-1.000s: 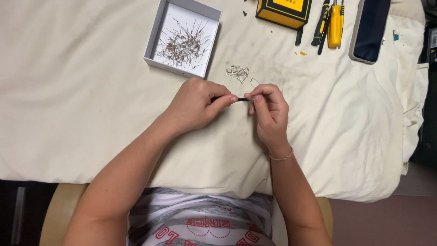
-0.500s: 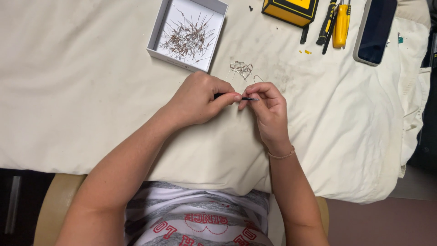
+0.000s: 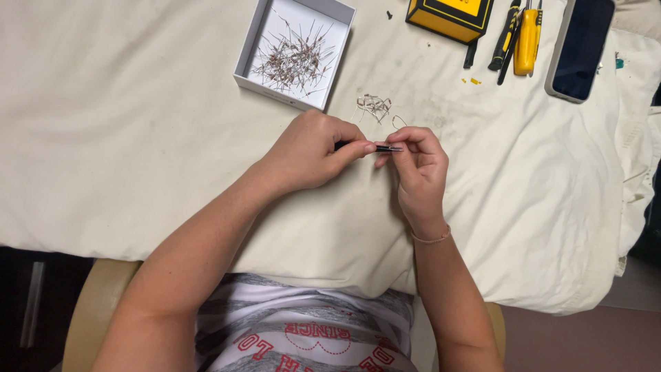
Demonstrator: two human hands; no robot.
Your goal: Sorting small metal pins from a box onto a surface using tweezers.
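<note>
Right now the left hand (image 3: 310,151) is clenched around a slim black tool, prob. tweezers (image 3: 382,147), w/ the metal tip poking out past its thumb and forefinger. The right hand (image 3: 416,165) meets that tip, thumb and forefinger pinched on it; whatever tiny part sits between them is too small to make out. Both hands hover just over the cream cloth (image 3: 138,138) covering the table, near its middle. Just beyond the fingers lies a small heap of bent wire-leaded parts (image 3: 375,105), looks like resistors, w/ one curled lead beside it; judging by that, only a few pieces are worked so far. Further out, up and left, the white cardboard tray (image 3: 251,58) holds a big tangle of straight-leaded resistors (image 3: 296,58), so most of the lot seems left to do. At the top edge: a yellow-black box (image 3: 451,17), a couple of black and yellow hand tools (image 3: 527,34), and a phone (image 3: 582,45) face up w/ dark screen, all well apart from the hands.
</note>
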